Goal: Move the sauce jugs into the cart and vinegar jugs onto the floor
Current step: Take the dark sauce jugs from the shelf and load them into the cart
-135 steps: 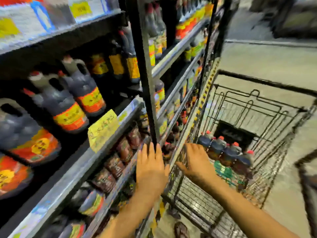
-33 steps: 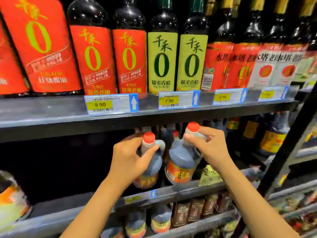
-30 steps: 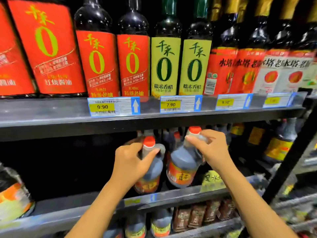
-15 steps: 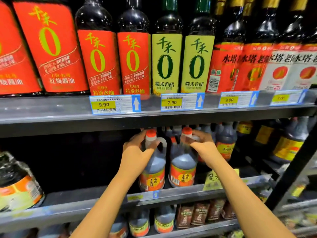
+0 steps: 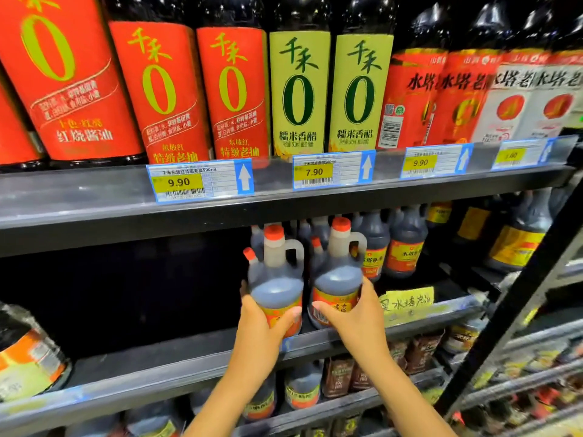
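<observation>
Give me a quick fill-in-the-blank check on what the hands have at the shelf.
The left hand holds a dark handled plastic jug with a ___ cap.
The right hand grips the ___ half of the neighbouring dark jug.
The blue-edged price tag below the two green-labelled bottles reads ___.
Missing: red; lower; 7.90

I see one dark red-capped plastic jug [image 5: 277, 279] with an orange label upright at the front edge of the middle shelf [image 5: 164, 364], a matching jug [image 5: 339, 275] beside it.
</observation>
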The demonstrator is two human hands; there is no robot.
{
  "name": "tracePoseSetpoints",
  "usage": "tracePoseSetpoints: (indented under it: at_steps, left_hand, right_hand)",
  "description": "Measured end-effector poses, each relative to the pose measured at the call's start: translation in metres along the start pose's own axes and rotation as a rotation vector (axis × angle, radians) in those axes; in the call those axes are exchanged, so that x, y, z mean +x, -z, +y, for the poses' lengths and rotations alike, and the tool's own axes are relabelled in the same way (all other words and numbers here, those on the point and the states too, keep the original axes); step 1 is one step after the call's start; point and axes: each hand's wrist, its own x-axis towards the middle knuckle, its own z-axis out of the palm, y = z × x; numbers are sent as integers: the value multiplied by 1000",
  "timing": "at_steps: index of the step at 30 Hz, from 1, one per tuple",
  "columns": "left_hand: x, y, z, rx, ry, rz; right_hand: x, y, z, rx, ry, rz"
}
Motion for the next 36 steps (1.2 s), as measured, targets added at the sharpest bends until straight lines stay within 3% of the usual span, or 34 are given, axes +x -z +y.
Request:
tracePoseSetpoints:
  at_steps: [10, 16, 19, 22, 25, 30, 36]
  left_hand:
    - [3, -20, 0, 67, -40, 34]
    - [-1, -21, 1, 23, -5, 31]
    - [-23, -22, 6, 269, -92, 132]
    - [-53, -31, 14, 494, -321, 145]
    - [-73, -58, 5, 708, -481, -23]
    - [-91, -116, -3, 770, -622, -394]
    - [-124, -198, -9, 940, -704, -838]
  right_hand:
    - [11, 18, -2, -45, 4, -148]
    - [6, 21, -4, -75, -29, -144]
    - [-9, 26, 0, -50, -53, -98]
    - [-28, 41, 7, -132, -91, 24]
    - [-49, 63, 22, -313, -73, 137]
    - [-95, 116, 66, -619, -169, 207]
    - [-178, 179, 122, -809, -519, 184]
